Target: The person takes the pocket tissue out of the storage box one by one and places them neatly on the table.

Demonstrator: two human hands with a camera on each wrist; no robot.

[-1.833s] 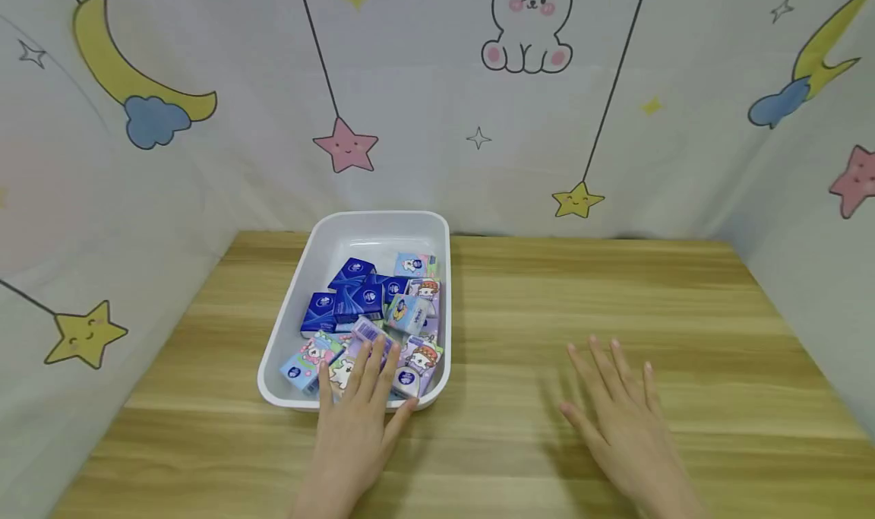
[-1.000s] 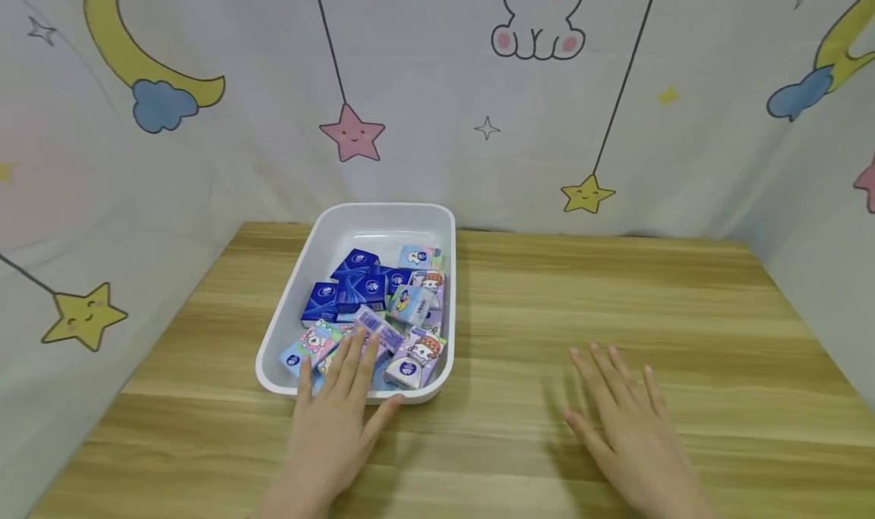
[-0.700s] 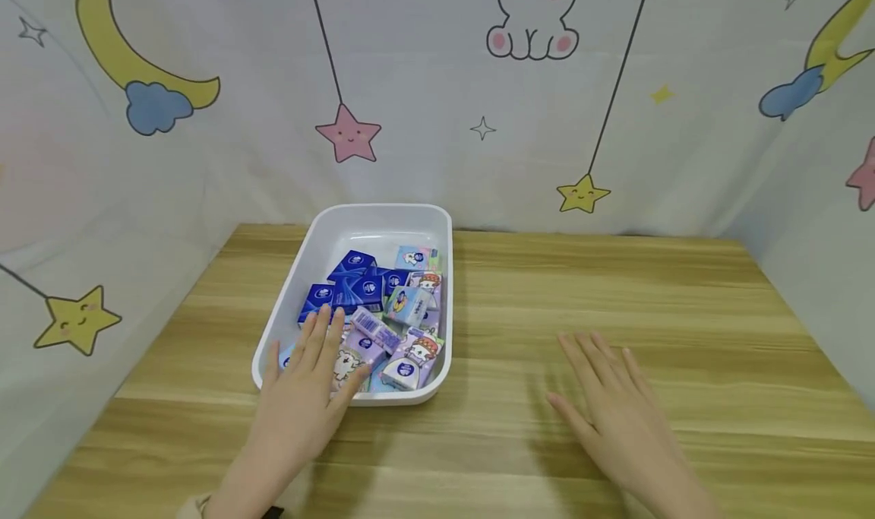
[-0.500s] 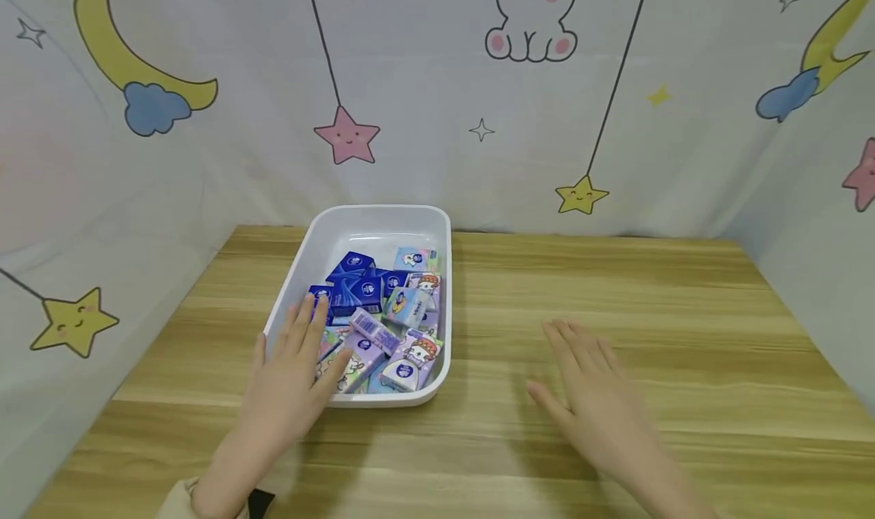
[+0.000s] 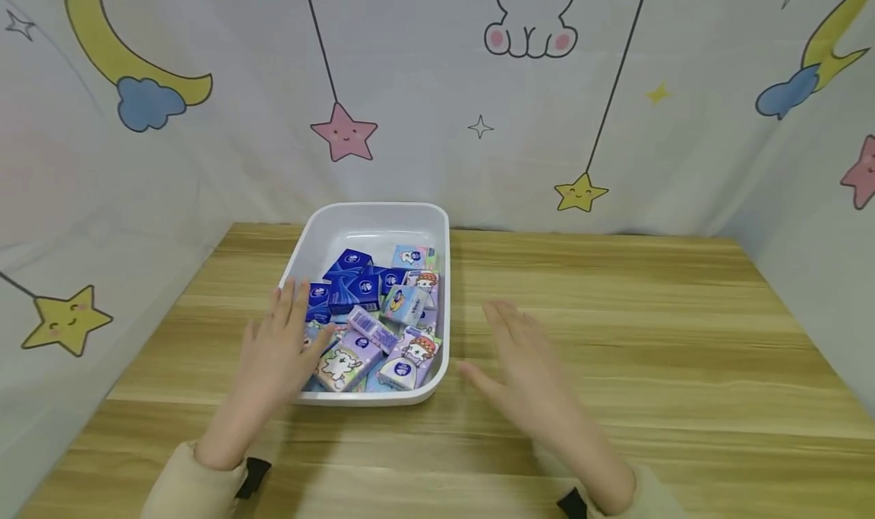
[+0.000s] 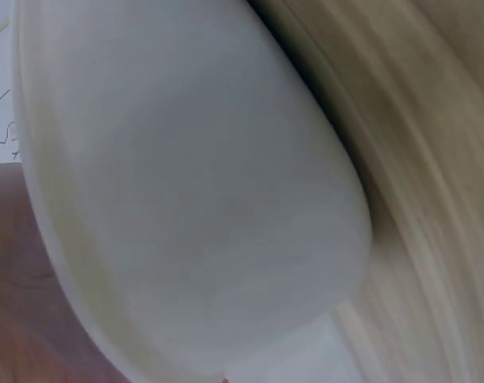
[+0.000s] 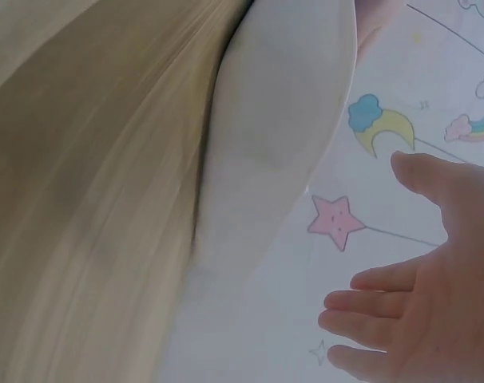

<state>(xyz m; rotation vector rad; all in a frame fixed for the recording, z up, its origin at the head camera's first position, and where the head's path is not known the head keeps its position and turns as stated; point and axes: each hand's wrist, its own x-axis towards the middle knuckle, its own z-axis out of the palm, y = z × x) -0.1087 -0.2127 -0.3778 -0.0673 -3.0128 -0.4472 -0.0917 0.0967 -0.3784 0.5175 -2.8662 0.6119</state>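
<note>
Tray [image 5: 372, 213]: on counter [image 5: 615, 314], heaped with packets [image 5: 383, 321].
Left hand [image 5: 276, 348]: fingers straight, holding nothing, on left rim.
Right hand [image 5: 522, 363]: fingers released, just beside right wall.
Risk: uneven squeeze tilts tray, spills packets.

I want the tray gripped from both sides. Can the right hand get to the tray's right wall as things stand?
Probably yes. The right hand hovers open just beside the tray, with only bare table between them. The left hand is at the opposite wall, out of its way.
</note>
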